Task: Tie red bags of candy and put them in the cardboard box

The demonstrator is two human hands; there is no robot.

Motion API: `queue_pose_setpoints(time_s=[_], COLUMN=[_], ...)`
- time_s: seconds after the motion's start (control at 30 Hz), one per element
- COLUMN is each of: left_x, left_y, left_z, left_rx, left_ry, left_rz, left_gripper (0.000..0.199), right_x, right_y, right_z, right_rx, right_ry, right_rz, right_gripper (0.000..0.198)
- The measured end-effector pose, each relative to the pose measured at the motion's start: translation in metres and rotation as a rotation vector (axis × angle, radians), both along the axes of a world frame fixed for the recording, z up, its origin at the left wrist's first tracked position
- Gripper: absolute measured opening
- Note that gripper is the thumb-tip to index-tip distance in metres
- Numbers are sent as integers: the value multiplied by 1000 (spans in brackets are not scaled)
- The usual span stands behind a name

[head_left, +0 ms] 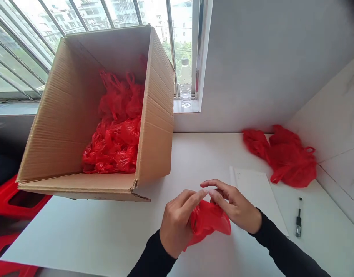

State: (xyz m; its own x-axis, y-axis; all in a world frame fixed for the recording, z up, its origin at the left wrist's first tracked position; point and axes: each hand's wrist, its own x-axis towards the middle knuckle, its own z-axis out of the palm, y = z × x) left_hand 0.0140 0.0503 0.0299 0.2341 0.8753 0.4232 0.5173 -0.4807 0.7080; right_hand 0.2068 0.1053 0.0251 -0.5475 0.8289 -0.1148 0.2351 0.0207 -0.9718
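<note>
- Left hand (177,221) — grip closed around a red plastic bag (213,221), lower centre.
- Right hand (237,202) just beside it — I can't make out whether it grips anything.
- Cardboard box (157,115), upper left.

I saw an indoor work corner, home or workshop unclear. A flat white table (107,231) stood by a metal-barred window (107,13) facing pale multi-storey buildings (123,15).
</note>
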Motion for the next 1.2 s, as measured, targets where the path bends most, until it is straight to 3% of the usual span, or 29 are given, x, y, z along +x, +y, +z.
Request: queue_pose_setpoints(time_s=[0.07,0.13,0.23,0.37,0.53,0.67,0.73,0.8,0.87,0.93,1.07,1.2], left_x=[-2,-3,-4,-4,1,5,8,10,11,13,11,-4], left_y=[2,2,2,2,-11,-22,-23,-21,-17,-15,-17,-32], left_z=[-17,-29,-36,-37,-47,-56,-57,-55,-51,-47,-41,-55], left_rx=[219,279,252,227,226,193,154,83,41,24,-26,-64], left_ry=[96,116,100,120,268,229,169,97,23,-33,-76,53], left_rz=[46,70,92,98,106,144,165,138,49,-39,31,199], left_gripper=[48,51,50,51,50,49,48,48,50,53,49,48], right_x=[-1,-3,-5,-6,-7,-9,-10,-11,-12,-12,-5,21], right_y=[1,2,4,5,-3,-11,-15,-19,-22,-24,-25,-23], right_z=[-6,-10,-10,-4,-3,-11,-14,-12,-5,4,6,-28], right_rx=[-54,-58,6,111,106,153,254,461,667,766,729,685], right_ry=[24,31,23,78,136,79,30,-39,-86,-82,-68,-222], right_rz=[94,175,161,15,-126,-235,-293,-312,-271,-208,-273,-351], right_gripper=[39,31,24,15,14,13,12,12,17,21,17,12])
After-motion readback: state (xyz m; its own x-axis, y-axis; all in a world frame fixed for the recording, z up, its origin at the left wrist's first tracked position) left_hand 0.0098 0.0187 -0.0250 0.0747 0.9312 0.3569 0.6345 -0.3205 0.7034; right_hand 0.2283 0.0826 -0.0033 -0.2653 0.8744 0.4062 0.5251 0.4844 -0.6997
